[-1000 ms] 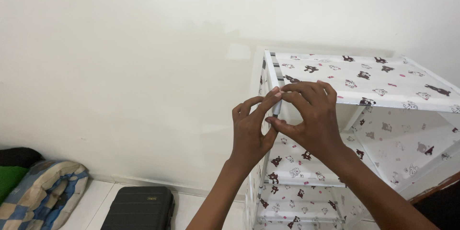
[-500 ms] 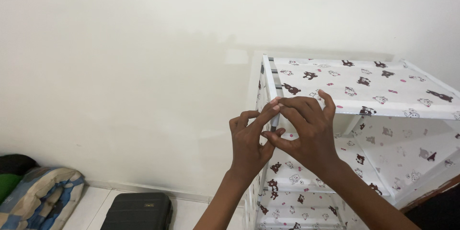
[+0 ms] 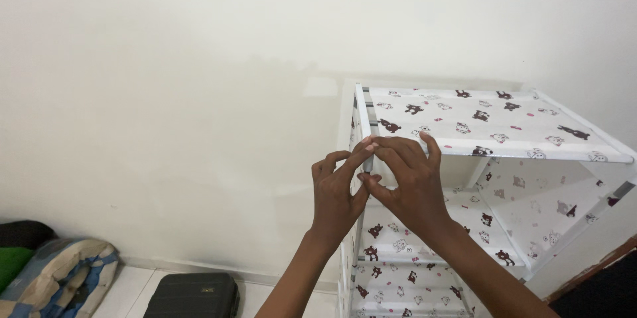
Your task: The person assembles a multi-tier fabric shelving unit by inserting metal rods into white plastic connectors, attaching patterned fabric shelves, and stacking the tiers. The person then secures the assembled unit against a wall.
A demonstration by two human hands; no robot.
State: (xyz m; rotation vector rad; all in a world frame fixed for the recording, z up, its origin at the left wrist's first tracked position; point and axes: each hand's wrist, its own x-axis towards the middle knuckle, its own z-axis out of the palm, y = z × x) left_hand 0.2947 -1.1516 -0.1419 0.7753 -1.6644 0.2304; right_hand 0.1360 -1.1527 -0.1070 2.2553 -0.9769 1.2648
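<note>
A white fabric shelf rack [image 3: 491, 126] printed with small brown animal figures stands against the wall at the right. My left hand [image 3: 338, 189] and my right hand [image 3: 408, 182] meet at its near front corner. Fingertips of both hands pinch the corner post and fabric edge [image 3: 367, 152] just under the top shelf. Lower shelves [image 3: 424, 225] with the same print show behind my right wrist. The exact spot being gripped is hidden by my fingers.
A plain cream wall [image 3: 172, 106] fills the left and top. On the floor at lower left lie a folded blue patterned blanket [image 3: 60, 281], something dark green [image 3: 13, 258] and a black suitcase [image 3: 192, 295]. A dark brown edge [image 3: 597, 271] shows at lower right.
Both hands have stayed together on the rack's front corner. The view has tilted slightly, so the rack and hands sit a little lower in the picture.
</note>
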